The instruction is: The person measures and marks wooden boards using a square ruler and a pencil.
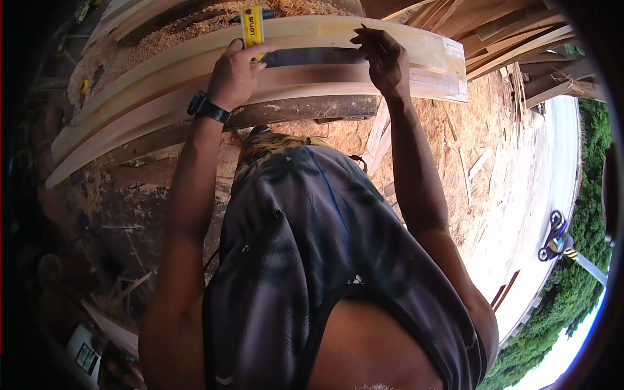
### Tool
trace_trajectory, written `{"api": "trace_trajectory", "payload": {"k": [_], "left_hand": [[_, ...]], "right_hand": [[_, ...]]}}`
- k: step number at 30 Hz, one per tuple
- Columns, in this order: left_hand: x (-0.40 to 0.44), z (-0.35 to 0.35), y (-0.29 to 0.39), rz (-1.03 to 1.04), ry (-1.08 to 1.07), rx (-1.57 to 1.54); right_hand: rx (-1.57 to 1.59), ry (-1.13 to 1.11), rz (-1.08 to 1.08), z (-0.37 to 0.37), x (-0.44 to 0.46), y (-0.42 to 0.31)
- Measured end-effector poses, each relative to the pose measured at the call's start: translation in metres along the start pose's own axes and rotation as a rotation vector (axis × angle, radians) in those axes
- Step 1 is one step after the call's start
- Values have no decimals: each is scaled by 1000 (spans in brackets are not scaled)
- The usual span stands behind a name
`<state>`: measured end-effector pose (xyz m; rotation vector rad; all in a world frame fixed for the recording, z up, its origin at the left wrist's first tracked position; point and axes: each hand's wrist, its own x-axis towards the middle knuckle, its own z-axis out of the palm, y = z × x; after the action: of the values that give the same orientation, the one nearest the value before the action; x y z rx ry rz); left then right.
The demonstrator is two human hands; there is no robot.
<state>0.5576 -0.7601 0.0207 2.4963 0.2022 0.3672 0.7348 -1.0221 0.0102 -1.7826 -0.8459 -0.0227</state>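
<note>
My left hand [236,77], with a dark watch on its wrist, is closed around the yellow handle of a try square [252,27] marked LOTUS. The handle lies across a long pale wooden board [292,28], and a dark strip that looks like the square's blade runs along the wood toward my right hand. My right hand [389,64] is held over the boards near the strip's right end. Its fingers are bent together, with a thin dark tip showing at them; what they hold is too small to name. A second, reddish board [305,79] lies alongside, nearer my body.
Wood shavings [175,40] heap behind the boards. A rough timber beam [305,109] runs beneath them on my side. Stacked offcuts [520,39] stand at upper right. Sawdust [435,149] covers the ground. A road with a motorcycle [554,240] lies off to the right.
</note>
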Motion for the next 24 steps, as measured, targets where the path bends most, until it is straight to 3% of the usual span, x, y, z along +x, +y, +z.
{"api": "trace_trajectory", "payload": {"k": [1,2,4,6,14,17,19,24], "left_hand": [[-5,-12,-7,2,0,-2],[-10,-23,-15,5,-5,0],[-19,-42,-31,12,-10,3],[-27,-57,-46,16,-12,-39],[-52,-89,-75,-246,-73,-29],[-58,-88,-80,-198,-35,-44],[-59,-86,-81,-201,-30,-90],[-59,-85,-83,-161,-27,-74]], "right_hand": [[-213,-3,-112,-5,5,5],[-217,0,-113,-6,6,11],[-128,-243,74,-2,9,10],[-7,-307,107,10,11,7],[52,-370,-231,61,18,8],[62,-356,-94,68,17,8],[333,-375,133,69,14,10],[275,-363,58,67,12,8]]}}
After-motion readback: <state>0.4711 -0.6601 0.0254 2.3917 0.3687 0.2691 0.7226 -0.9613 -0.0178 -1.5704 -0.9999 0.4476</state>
